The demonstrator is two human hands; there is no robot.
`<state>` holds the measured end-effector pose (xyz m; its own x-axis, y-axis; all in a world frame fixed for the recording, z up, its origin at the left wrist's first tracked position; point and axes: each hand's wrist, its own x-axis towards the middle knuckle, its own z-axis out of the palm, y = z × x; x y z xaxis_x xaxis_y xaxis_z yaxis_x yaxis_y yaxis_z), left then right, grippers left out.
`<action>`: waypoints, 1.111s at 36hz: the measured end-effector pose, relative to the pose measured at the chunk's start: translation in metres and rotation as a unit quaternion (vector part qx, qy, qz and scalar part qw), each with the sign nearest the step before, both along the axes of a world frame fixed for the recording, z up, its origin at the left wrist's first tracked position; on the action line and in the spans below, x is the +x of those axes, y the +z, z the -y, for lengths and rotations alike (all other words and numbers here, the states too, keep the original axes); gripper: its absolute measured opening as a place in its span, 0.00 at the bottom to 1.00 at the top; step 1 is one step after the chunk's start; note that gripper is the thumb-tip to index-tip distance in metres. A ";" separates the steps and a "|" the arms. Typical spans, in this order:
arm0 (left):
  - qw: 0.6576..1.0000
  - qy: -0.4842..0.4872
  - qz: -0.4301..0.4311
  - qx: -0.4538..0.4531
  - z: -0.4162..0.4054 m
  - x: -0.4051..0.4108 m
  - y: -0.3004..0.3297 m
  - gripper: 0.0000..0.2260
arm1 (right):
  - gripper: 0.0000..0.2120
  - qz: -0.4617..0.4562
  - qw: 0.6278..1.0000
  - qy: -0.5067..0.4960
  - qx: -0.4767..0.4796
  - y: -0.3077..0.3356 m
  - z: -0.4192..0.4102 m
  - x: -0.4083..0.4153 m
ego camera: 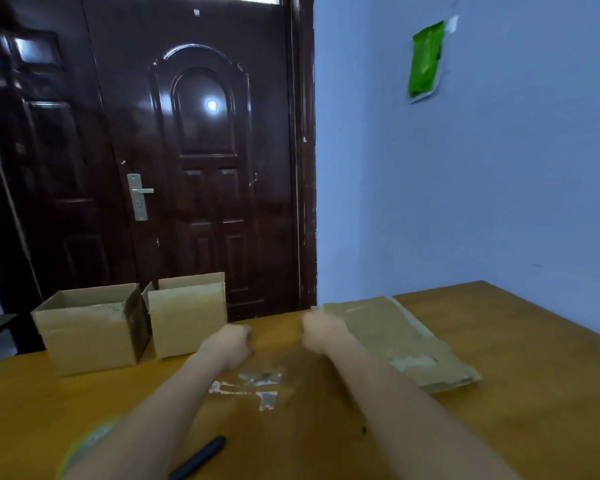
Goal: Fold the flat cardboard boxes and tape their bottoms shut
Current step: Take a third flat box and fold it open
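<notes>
Two folded cardboard boxes stand open-topped at the table's far left: the nearer one (90, 336) and a second one (187, 315) just to its right. A stack of flat cardboard boxes (402, 341) lies on the table at the right. My left hand (232, 341) is curled into a fist over the table's middle and holds nothing that I can see. My right hand (321, 329) is also curled, at the near left edge of the flat stack; whether it grips the cardboard is unclear. Both forearms reach forward from the bottom of the view.
The wooden table (516, 427) carries torn tape residue (253, 388) in its middle and a black pen-like object (201, 457) near the front edge. A dark door (201, 161) stands behind the table, with a blue wall and a green packet (426, 60) at the right.
</notes>
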<state>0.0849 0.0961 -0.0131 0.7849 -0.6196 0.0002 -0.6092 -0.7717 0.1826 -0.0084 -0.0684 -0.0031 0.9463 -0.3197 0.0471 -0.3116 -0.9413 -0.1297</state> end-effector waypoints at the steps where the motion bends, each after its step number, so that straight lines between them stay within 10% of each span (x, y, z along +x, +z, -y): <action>1: 1.000 -0.012 0.002 0.002 0.011 -0.005 0.003 0.14 | 0.12 0.009 1.000 -0.012 0.004 0.003 0.011 -0.007; 24: 0.994 -0.098 -0.051 -0.015 0.121 -0.100 -0.036 0.13 | 0.19 0.067 0.927 -0.273 0.249 -0.039 0.145 -0.138; 30: 0.931 -0.032 -0.246 -0.268 0.122 -0.109 -0.024 0.15 | 0.10 0.149 0.913 -0.265 0.273 -0.029 0.142 -0.136; 33: 0.825 -0.011 -0.395 -0.404 0.124 -0.118 -0.009 0.24 | 0.20 0.216 0.874 -0.241 0.362 -0.025 0.138 -0.129; 40: 0.836 -0.016 -0.303 -0.457 0.100 -0.110 0.004 0.34 | 0.19 0.336 0.714 -0.209 0.578 -0.015 0.117 -0.117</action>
<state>-0.0255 -0.0040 -0.0091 0.7954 -0.5989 0.0930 -0.2085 -0.1263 0.9698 -0.1253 -0.1856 -0.0184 0.6455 -0.7598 -0.0778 -0.0356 0.0718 -0.9968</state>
